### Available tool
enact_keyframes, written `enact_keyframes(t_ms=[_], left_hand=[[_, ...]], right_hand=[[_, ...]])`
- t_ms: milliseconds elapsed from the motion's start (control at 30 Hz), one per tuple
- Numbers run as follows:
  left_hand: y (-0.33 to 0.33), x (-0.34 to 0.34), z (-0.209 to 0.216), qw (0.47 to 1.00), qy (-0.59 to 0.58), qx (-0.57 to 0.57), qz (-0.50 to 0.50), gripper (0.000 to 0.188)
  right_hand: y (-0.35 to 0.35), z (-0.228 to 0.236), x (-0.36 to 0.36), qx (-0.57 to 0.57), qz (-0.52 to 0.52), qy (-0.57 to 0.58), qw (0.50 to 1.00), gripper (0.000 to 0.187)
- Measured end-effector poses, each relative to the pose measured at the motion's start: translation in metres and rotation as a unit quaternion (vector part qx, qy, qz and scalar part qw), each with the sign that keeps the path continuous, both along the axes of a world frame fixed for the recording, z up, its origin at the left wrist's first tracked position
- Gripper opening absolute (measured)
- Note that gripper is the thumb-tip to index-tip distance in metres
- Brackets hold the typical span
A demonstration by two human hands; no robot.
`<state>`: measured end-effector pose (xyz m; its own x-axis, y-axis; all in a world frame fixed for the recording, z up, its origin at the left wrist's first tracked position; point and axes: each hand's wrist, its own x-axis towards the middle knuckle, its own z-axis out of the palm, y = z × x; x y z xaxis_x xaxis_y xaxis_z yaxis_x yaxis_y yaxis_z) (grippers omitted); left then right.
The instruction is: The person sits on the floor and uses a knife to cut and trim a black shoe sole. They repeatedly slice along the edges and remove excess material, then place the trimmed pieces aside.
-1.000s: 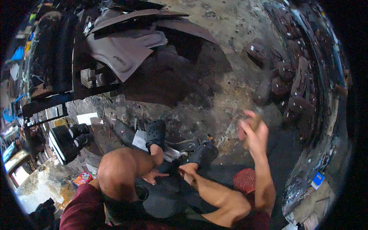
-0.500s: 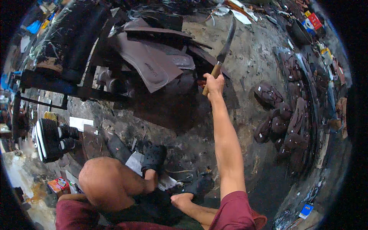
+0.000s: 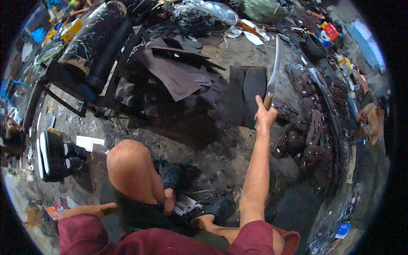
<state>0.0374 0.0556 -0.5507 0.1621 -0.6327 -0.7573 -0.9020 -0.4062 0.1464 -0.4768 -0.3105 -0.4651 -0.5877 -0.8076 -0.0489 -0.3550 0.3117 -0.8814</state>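
My right hand (image 3: 266, 116) grips the brown handle of a long curved knife (image 3: 277, 63), its blade pointing away from me. Just left of the knife, a black sole-shaped piece (image 3: 255, 95) lies on a dark rectangular sheet (image 3: 236, 93) on the ground. My left forearm (image 3: 87, 210) comes in at the lower left. My left hand (image 3: 109, 208) is beside my raised knee, its fingers hidden. Further left of the blade is a pile of brown sole sheets (image 3: 174, 78).
Brown sandals (image 3: 314, 127) lie in rows at the right. A black metal stand with a roller (image 3: 95, 38) is at the upper left. Black-and-white slippers (image 3: 51, 155) stand at the left. A black bowl (image 3: 316, 46) sits at the upper right.
My right hand has moved right and nearer with the knife, whose blade now points more upright. The sole-shaped piece now shows beside it. The view has shifted, and my left forearm shows more.
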Motion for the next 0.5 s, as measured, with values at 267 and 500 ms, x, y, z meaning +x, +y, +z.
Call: enact_keyframes(t_ms=[267,500], left_hand=[[-0.099,-0.007,0.124,0.897,0.085,-0.394,0.185,0.032],[-0.122,-0.172,0.258,0.615,0.510,-0.598,0.063,0.090]], right_hand=[[0.085,0.095,0.023,-0.029,0.058,-0.302,0.951,0.033],[0.159,0.180,0.074,-0.055,0.160,-0.347,0.922,0.030]])
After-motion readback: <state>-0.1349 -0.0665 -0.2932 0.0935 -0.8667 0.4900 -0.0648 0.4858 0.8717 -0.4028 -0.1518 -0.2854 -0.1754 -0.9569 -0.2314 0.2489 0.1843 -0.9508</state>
